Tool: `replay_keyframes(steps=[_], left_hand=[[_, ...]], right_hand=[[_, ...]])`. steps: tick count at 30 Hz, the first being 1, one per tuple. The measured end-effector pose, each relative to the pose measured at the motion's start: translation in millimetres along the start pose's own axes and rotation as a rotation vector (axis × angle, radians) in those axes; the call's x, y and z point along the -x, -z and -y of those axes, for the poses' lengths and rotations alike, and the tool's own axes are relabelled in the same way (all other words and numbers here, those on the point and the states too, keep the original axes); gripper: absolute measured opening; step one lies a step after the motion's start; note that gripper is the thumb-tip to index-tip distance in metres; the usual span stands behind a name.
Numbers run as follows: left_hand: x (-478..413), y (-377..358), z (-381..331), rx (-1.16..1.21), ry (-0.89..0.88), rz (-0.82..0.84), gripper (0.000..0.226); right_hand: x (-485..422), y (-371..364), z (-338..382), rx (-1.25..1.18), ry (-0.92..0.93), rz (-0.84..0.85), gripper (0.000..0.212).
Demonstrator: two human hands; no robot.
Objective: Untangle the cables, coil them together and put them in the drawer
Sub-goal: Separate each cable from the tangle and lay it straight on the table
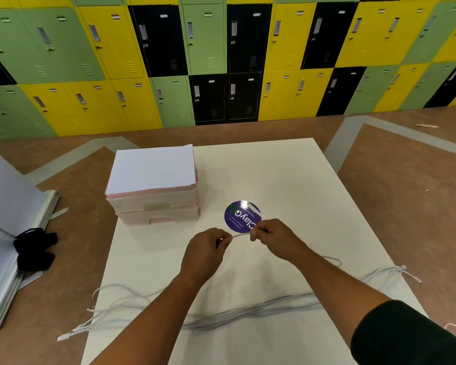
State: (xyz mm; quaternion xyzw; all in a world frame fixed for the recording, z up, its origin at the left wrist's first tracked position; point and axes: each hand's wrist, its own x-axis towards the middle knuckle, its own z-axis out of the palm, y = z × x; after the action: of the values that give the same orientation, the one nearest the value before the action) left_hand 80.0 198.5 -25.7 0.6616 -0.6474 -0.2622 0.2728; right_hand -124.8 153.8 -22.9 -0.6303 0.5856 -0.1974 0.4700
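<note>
Cables (248, 309), white: found sprawled in a loose tangle across the near part of the white table (287, 180), ends hanging off its left and right edges. Noted a clear drawer unit (156, 206) at the table's far left, both drawers closed, white sheet (153, 167) on top. Saw a round purple sticker (241, 216) just right of it. Logged left hand (206, 248) and right hand (271, 238) each pinching one short cable stretch (241, 235), raised between them near the sticker.
</note>
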Motion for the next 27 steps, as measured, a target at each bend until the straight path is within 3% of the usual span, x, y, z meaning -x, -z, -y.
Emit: replay_keyframes(steps=[6, 12, 18, 27], left_hand=[[0.0, 0.4, 0.9, -0.032, -0.028, -0.004, 0.016], [-2.1, -5.3, -4.8, 0.018, -0.056, 0.074, 0.02], [-3.7, -5.7, -9.4, 0.004, -0.049, -0.001, 0.004], [2.3, -12.1, -9.2, -0.079, -0.048, -0.002, 0.016]], right_hand=[[1.1, -2.8, 4.0, -0.116, -0.065, -0.011, 0.027], [2.0, -5.4, 12.7, 0.024, 0.032, 0.023, 0.026], [1.5, -10.5, 11.7, 0.036, 0.04, 0.017, 0.026], [6.0, 0.6, 5.8, 0.12, 0.026, 0.043, 0.021]])
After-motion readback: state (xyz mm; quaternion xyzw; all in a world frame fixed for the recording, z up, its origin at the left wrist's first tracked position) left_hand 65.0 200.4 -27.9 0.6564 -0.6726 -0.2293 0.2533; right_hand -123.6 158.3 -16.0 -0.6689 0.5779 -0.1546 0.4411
